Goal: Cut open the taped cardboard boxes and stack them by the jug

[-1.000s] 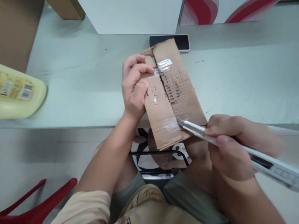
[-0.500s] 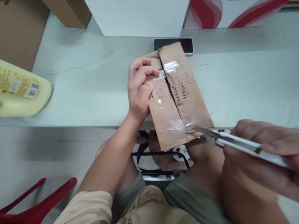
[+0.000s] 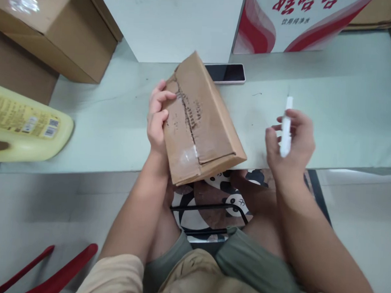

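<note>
A small flat cardboard box [image 3: 203,120] with a slit taped seam is tilted up off the pale table [image 3: 331,123], its near end past the table's front edge. My left hand [image 3: 157,118] grips its left side, fingers curled over the top face. To the right, my right hand [image 3: 290,140] holds a white utility knife [image 3: 286,125] upright over the table, apart from the box. I cannot see the blade.
A phone [image 3: 227,73] lies face up behind the box. A yellow jug [image 3: 22,126] lies at the left edge. Brown cartons [image 3: 57,25] stand at the back left, a white panel [image 3: 176,18] and a red-and-white carton [image 3: 297,18] behind. A red chair [image 3: 54,274] shows below left.
My right hand drew the knife away from the box's near end and swung it up to the right over the table. My left hand tipped the box up and turned it.
</note>
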`<move>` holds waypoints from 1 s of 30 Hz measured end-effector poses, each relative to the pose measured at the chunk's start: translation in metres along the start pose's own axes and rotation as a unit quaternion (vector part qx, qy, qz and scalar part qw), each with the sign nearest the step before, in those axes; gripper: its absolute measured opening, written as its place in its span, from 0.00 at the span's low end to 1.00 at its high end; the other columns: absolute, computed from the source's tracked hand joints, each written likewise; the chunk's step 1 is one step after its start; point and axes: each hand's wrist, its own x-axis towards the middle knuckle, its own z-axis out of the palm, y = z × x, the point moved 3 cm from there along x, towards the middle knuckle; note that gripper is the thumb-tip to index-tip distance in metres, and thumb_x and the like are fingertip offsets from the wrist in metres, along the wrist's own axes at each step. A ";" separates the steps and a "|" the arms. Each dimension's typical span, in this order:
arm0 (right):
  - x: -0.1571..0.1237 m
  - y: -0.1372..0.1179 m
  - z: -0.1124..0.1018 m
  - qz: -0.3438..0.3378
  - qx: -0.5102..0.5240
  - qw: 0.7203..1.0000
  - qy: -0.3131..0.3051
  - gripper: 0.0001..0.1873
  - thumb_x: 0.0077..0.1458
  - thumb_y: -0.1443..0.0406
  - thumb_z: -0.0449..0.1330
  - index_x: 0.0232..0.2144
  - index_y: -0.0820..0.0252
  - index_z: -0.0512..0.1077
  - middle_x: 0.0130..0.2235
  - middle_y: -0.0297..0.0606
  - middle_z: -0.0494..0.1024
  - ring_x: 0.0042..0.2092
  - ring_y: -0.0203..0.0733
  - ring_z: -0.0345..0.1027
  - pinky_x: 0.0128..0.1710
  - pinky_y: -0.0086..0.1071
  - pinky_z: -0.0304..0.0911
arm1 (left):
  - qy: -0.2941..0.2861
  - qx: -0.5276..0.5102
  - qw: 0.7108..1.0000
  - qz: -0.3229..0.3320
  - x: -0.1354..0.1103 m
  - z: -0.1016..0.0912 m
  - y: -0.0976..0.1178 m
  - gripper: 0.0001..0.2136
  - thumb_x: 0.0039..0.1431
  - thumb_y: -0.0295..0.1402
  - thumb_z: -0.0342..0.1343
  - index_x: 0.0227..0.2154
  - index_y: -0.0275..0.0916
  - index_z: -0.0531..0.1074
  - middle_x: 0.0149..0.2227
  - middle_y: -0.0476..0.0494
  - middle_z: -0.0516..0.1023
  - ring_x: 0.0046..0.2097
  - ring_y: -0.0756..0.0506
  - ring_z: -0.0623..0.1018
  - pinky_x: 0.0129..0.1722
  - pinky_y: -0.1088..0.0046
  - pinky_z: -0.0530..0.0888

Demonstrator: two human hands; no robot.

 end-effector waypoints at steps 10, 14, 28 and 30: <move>0.005 0.034 0.023 0.012 -0.211 0.960 -0.183 0.29 0.55 0.70 0.52 0.56 0.57 0.77 0.53 0.51 0.80 0.58 0.65 0.72 0.56 0.63 0.65 | 0.072 -0.155 0.952 -0.252 -0.012 -0.001 -0.015 0.20 0.54 0.52 0.60 0.39 0.41 0.78 0.56 0.38 0.79 0.61 0.35 0.76 0.48 0.63 0.78; 0.002 0.034 0.023 -0.015 -0.174 0.973 -0.154 0.25 0.52 0.69 0.53 0.50 0.56 0.81 0.56 0.52 0.78 0.60 0.63 0.71 0.59 0.64 0.65 | 0.044 -0.125 0.949 -0.287 -0.015 0.000 -0.003 0.22 0.51 0.55 0.66 0.36 0.40 0.77 0.40 0.41 0.83 0.50 0.35 0.81 0.43 0.64 0.77; -0.004 0.014 0.025 -0.036 0.105 0.974 -0.199 0.20 0.57 0.57 0.55 0.48 0.51 0.78 0.58 0.43 0.78 0.63 0.55 0.70 0.66 0.56 0.63 | 0.016 -0.125 0.942 -0.311 -0.011 -0.003 0.002 0.23 0.52 0.57 0.66 0.28 0.41 0.73 0.27 0.43 0.78 0.37 0.36 0.82 0.35 0.62 0.76; -0.005 0.016 0.024 -0.029 0.126 0.972 -0.197 0.25 0.61 0.52 0.53 0.55 0.50 0.75 0.60 0.43 0.77 0.63 0.56 0.70 0.65 0.56 0.65 | 0.022 -0.124 0.941 -0.314 -0.011 -0.004 0.000 0.23 0.51 0.58 0.66 0.28 0.41 0.72 0.26 0.43 0.78 0.38 0.36 0.83 0.35 0.62 0.76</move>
